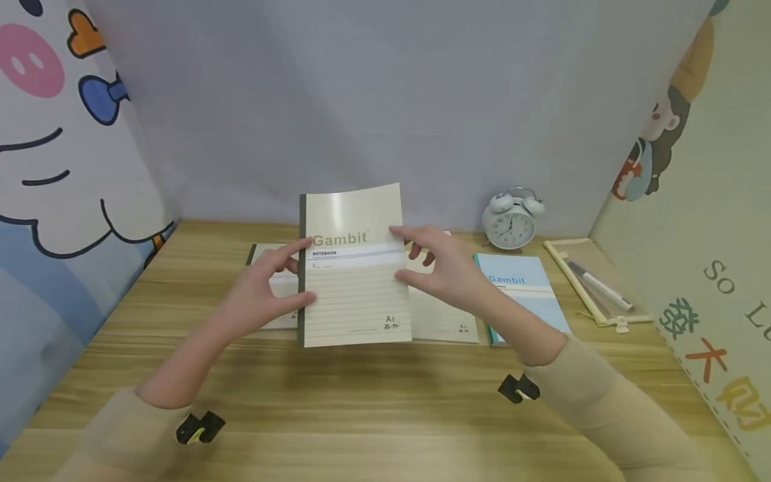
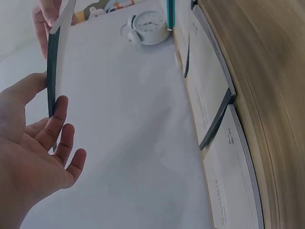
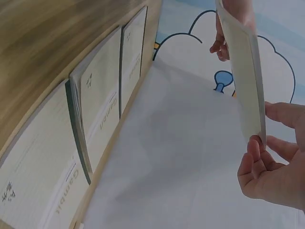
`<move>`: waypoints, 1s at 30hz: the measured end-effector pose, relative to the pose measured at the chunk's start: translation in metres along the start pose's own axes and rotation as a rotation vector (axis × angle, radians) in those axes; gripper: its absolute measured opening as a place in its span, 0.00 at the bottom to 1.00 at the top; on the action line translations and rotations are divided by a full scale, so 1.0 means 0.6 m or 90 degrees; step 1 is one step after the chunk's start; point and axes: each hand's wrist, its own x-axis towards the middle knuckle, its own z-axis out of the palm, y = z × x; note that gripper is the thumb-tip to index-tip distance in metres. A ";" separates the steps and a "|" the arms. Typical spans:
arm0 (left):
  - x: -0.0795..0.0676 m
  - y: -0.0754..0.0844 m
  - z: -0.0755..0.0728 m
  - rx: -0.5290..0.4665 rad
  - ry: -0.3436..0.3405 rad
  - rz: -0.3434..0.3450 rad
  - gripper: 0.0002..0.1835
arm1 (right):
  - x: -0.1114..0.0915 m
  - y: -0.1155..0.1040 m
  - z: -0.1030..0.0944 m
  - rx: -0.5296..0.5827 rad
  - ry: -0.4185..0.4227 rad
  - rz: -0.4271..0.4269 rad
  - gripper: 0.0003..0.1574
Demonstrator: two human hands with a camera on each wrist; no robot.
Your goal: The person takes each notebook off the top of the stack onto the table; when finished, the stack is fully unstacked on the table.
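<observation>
Cream, oblong, dark-spined paper notebook point(image 1: 355, 288): pinching its sides with left hand point(image 1: 265, 288) and right hand point(image 1: 444, 268), could drop it by loosening.

Raised, the left hand point(image 1: 265, 289) and right hand point(image 1: 444, 269) face each other, pinching, thumbs point(image 1: 295, 303) below forefingers point(image 1: 292, 251); both forearms point(image 1: 191, 360) slant inward.

On the raised cream notebook point(image 1: 355, 294) we read "Gambit" in gold, "NOTEBOOK" below it, and "A5" over "嘉升" at the lower right. The blue notebook point(image 1: 523, 301) also says "Gambit", as do the flat cream notebooks point(image 3: 97, 100). On the right wall covering point(image 1: 662, 241) we find "SO", a cut-off word beginning "L", and 發, 大, 财. The numerals on the alarm clock point(image 1: 510, 226) are too small for us.
</observation>
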 end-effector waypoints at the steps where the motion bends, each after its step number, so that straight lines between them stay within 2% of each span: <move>1: -0.006 -0.004 -0.006 0.005 0.001 0.002 0.44 | 0.001 -0.005 0.007 0.012 -0.002 -0.003 0.40; 8: -0.048 -0.032 -0.042 0.066 -0.002 0.021 0.40 | -0.007 -0.032 0.067 0.076 -0.037 -0.005 0.42; 13: -0.073 -0.044 -0.066 0.099 -0.034 -0.012 0.34 | -0.012 -0.042 0.107 0.084 -0.067 -0.011 0.43; 16: -0.083 -0.049 -0.080 0.131 -0.074 -0.027 0.33 | -0.012 -0.048 0.128 0.083 -0.092 -0.012 0.44; 21: -0.096 -0.068 -0.094 0.169 -0.150 -0.046 0.38 | -0.010 -0.053 0.172 0.078 -0.141 0.010 0.44; 23: -0.101 -0.079 -0.096 0.155 -0.186 -0.069 0.40 | -0.010 -0.051 0.194 0.059 -0.164 0.021 0.45; 27: -0.110 -0.100 -0.093 0.136 -0.265 -0.143 0.44 | -0.013 -0.049 0.238 0.010 -0.209 0.033 0.47; 30: -0.117 -0.117 -0.088 0.129 -0.305 -0.179 0.45 | -0.017 -0.049 0.265 -0.012 -0.227 0.032 0.47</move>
